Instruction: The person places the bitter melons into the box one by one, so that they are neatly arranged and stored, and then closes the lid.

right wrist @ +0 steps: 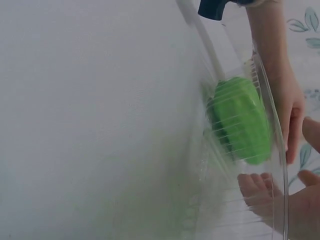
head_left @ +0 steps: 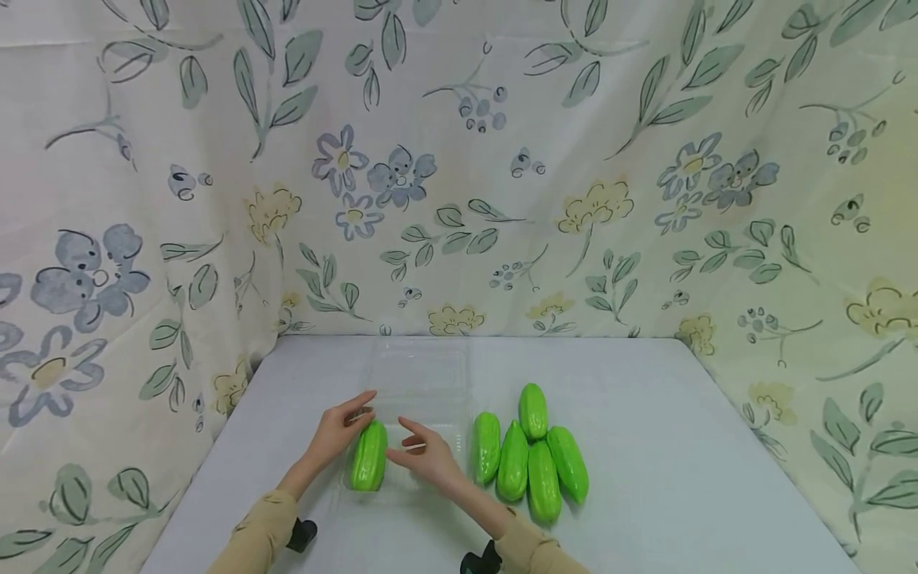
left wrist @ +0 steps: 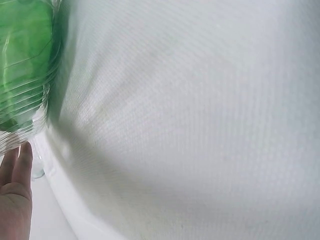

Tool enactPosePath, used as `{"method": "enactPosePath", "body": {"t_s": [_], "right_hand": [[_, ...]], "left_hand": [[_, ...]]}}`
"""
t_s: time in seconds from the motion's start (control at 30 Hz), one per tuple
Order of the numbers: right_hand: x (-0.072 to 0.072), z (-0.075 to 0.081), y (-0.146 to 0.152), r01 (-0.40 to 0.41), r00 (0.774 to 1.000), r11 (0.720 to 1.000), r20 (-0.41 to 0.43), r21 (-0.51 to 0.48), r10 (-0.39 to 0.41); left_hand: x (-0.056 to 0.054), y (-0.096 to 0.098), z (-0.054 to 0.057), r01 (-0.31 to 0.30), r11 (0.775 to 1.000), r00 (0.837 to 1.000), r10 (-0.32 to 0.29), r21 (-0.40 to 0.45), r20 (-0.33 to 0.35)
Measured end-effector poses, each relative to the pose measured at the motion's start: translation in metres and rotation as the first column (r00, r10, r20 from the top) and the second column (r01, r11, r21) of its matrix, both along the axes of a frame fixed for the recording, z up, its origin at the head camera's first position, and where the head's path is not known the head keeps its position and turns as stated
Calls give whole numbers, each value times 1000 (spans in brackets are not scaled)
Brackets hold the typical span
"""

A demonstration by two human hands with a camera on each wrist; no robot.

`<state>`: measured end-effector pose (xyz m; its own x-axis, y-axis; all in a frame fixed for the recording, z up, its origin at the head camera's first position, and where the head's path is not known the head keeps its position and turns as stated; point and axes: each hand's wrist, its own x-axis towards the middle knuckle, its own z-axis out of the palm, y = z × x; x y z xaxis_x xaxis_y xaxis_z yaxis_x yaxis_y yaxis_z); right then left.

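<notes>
1 green gourd [head_left: 369,457] lies inside the clear box [head_left: 453,437], between the grips: right grip [head_left: 429,456] loose, left grip [head_left: 340,430] I can't tell. Rightward of both, 5 other gourds [head_left: 513,462] seem left to do.

Vegetable [left wrist: 25,55] cut off (left wrist).

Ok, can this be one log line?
left fingers: near vegetable in clear box | right fingers: beside same vegetable | five vegetables: outside box
</notes>
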<state>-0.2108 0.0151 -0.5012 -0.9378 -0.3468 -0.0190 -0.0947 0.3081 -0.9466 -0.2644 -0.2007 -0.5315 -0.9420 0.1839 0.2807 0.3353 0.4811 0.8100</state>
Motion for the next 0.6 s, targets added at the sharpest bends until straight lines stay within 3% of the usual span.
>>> {"method": "enactPosePath", "body": {"t_s": [0.3, 0.6], "right_hand": [[5, 7, 13, -40, 999, 998, 15, -53, 41], [5, 14, 23, -25, 1000, 997, -13, -70, 24]], "left_hand": [[0, 1, 0, -3, 1000, 1000, 3, -3, 6], [1, 0, 2, 7, 1000, 1000, -7, 10, 2]]}}
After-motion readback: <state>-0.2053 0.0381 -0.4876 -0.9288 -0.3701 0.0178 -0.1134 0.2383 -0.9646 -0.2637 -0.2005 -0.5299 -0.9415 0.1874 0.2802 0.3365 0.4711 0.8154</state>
